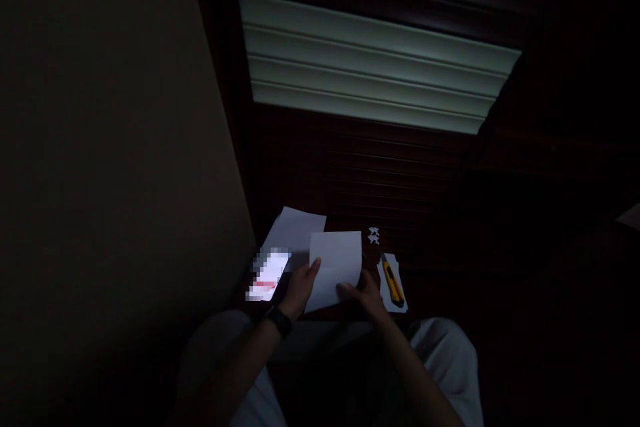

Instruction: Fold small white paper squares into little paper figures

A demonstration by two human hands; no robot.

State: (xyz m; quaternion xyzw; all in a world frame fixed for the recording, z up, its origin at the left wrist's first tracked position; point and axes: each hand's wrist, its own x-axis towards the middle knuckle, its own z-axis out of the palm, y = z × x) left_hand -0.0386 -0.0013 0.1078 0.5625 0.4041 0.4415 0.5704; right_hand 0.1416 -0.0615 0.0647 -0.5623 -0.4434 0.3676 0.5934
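A white sheet of paper (334, 263) is held between my two hands above a dark tabletop. My left hand (300, 288) grips its left edge, thumb on top and the other fingers hidden beneath. At the lower right edge, my right hand (367, 293) pinches the same sheet, its thumb on the face and its fingers behind. A yellow utility knife (393, 282) with its blade out lies just right of my right hand, on top of small white paper pieces (385, 300). Left of my left hand is a lit phone (273, 273), its screen partly blurred.
More white paper (295, 230) lies behind the phone. Small cut paper scraps (373, 235) sit at the back right. A plain wall (125, 147) rises on the left, and a dark slatted panel (360, 167) stands behind the tabletop. The room is dim.
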